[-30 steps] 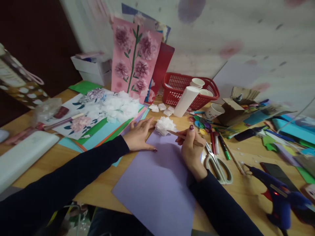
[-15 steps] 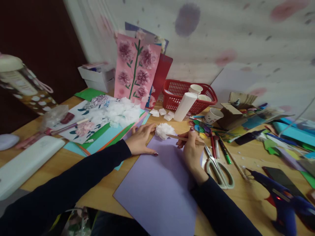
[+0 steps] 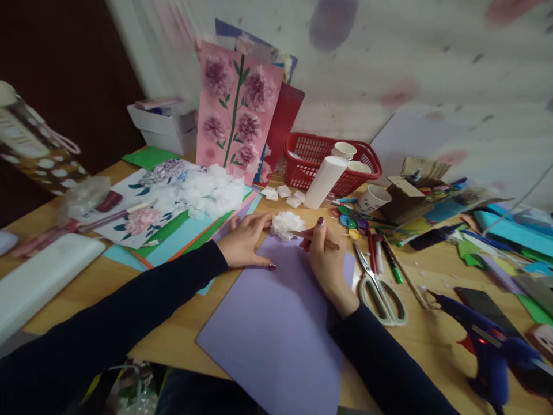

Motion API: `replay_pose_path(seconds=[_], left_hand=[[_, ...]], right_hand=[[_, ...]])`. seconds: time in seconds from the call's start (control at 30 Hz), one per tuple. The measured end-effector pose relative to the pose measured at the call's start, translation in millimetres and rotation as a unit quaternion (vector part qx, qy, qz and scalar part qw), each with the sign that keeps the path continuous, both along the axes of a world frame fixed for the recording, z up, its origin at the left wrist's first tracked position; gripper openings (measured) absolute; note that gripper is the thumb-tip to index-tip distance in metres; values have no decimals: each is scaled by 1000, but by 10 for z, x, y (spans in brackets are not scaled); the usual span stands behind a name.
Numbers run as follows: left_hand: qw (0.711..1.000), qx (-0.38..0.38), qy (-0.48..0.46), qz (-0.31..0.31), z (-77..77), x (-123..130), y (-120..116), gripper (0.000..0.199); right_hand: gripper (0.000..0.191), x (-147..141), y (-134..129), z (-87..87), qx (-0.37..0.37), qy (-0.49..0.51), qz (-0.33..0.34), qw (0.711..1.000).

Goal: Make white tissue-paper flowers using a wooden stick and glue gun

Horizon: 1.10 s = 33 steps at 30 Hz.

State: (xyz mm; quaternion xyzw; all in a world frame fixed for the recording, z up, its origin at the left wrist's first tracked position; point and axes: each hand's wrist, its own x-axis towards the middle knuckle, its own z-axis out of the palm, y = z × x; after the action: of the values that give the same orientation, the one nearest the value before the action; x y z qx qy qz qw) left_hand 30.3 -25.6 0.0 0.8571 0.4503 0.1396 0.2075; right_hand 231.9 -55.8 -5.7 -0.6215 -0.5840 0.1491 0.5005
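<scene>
A ruffled white paper flower sits at the top edge of a purple sheet that lies slanted on the table. My right hand is closed round a thin wooden stick, whose tip reaches the right side of the flower. To the left of the flower, my left hand rests with its fingers spread, fingertips at the petals and thumb over the sheet's left edge.
Scissors, pens and paint pots lie right of the sheet, with a blue glue gun farther right. Behind stand a red basket, a white roll and a pink flower picture. White tissue is piled at left.
My right hand has moved slightly left, and the stick's tip is closer in against the flower. The whole view has shifted a little. My left hand stays beside the flower.
</scene>
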Motion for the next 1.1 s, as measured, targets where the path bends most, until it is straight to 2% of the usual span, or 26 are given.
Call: replay_pose_path(seconds=[0.13, 0.33, 0.6, 0.93, 1.1], left_hand=[[1000, 2, 5, 3, -5, 5, 7, 112], [1000, -1, 22, 8, 26, 16, -7, 112], [1000, -12, 23, 10, 77, 29, -29, 110], [1000, 4, 2, 7, 32, 23, -12, 109], [1000, 17, -11, -9, -5, 2, 0, 110]], right_hand=[[50, -19, -17, 8, -15, 34, 7, 999], [52, -4, -127, 145, -26, 105, -8, 994], [45, 75, -158, 134, -21, 111, 10, 994], [41, 119, -244, 175, -49, 104, 17, 993], [39, 115, -248, 123, -5, 87, 54, 995]])
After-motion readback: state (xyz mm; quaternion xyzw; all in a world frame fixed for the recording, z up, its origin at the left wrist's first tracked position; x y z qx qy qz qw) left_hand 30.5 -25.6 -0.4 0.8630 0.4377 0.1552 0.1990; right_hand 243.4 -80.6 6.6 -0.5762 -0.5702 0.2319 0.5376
